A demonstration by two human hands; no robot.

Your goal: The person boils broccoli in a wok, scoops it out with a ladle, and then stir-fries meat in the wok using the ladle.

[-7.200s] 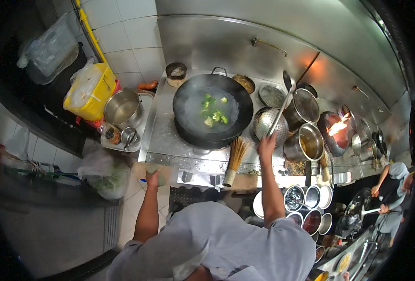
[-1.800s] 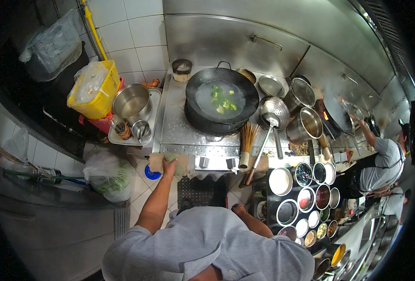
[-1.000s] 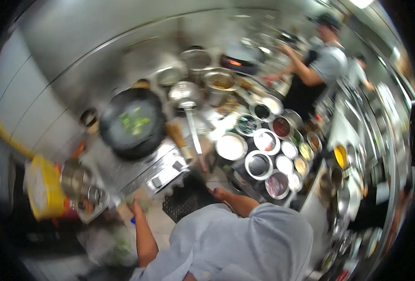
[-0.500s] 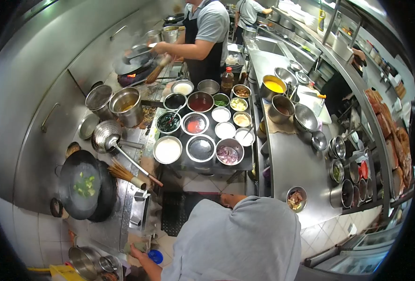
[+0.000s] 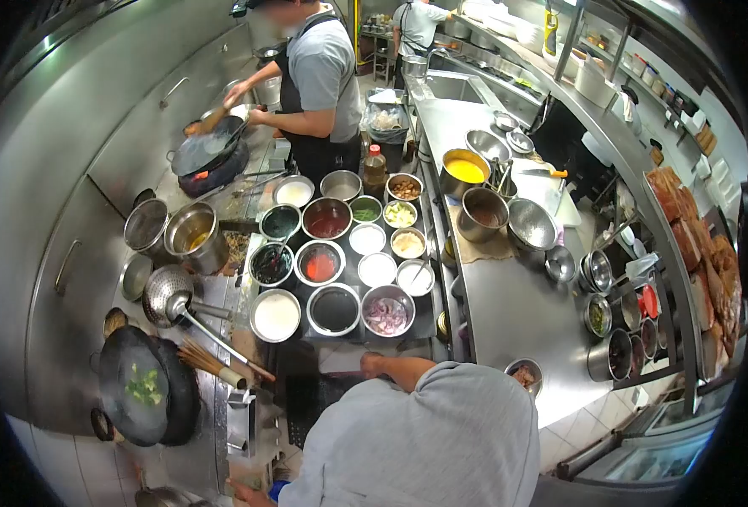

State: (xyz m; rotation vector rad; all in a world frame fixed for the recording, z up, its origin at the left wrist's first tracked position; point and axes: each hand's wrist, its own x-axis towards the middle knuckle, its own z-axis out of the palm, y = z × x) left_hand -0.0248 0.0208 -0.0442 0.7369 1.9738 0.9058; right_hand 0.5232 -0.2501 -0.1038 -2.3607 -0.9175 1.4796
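Note:
My right hand (image 5: 374,365) is closed, fingers curled, just in front of the steel bowl of sliced purple onion (image 5: 387,313). Whether anything is inside it is hidden. My left hand (image 5: 251,493) shows only partly at the bottom edge, by the front of the steel stove counter (image 5: 209,422); its fingers are too indistinct to read. Left of my body is a wok (image 5: 120,406) with green vegetables (image 5: 142,386) in steaming liquid. Beside the wok lie a bamboo brush (image 5: 209,362) and a long-handled perforated strainer (image 5: 167,296).
Bowls of sauces and ingredients (image 5: 330,269) fill the table ahead. A co-worker (image 5: 323,76) stands at a second wok (image 5: 209,152) farther back. On the right, a steel counter (image 5: 509,329) holds pots, a knife (image 5: 549,173) and a meat bowl (image 5: 524,375). Two tall pots (image 5: 195,237) stand left.
The view has shifted, moving the bowls lower and leftward. My right hand has come out toward the bowls. My left hand, earlier holding a greyish cloth, sits lower. The co-worker now works a brush in the wok.

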